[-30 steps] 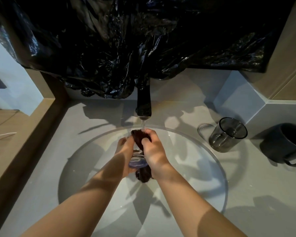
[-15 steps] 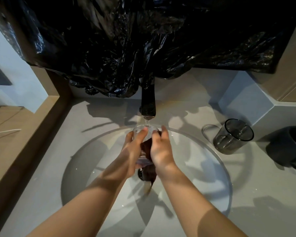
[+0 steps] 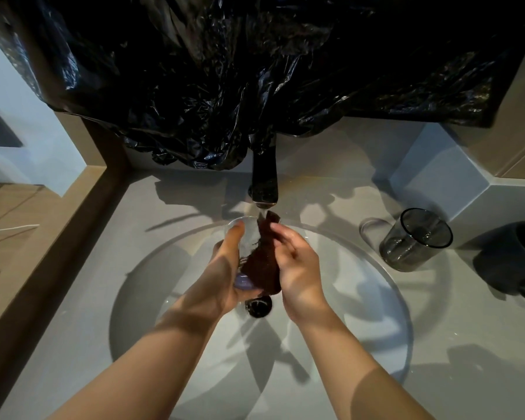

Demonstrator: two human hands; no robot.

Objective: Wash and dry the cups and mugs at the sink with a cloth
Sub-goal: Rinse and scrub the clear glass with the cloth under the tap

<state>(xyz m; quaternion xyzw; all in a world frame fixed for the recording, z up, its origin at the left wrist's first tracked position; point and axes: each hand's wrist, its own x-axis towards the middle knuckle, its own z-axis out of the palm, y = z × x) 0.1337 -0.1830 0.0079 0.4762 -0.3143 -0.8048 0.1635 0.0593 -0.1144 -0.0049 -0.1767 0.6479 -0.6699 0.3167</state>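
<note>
While the left hand [image 3: 225,277] grips the glass cup [image 3: 246,234] and the right hand [image 3: 297,268] grips the brown cloth [image 3: 261,268], it looks mid-wash; probably rinse next.

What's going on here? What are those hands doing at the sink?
Someone is washing up. The left hand holds a clear glass under the running tap, over the sink. The right hand holds a dark cloth and presses it against the glass. Two more stand on the counter to the right: a smoky glass mug and a dark mug.
</note>
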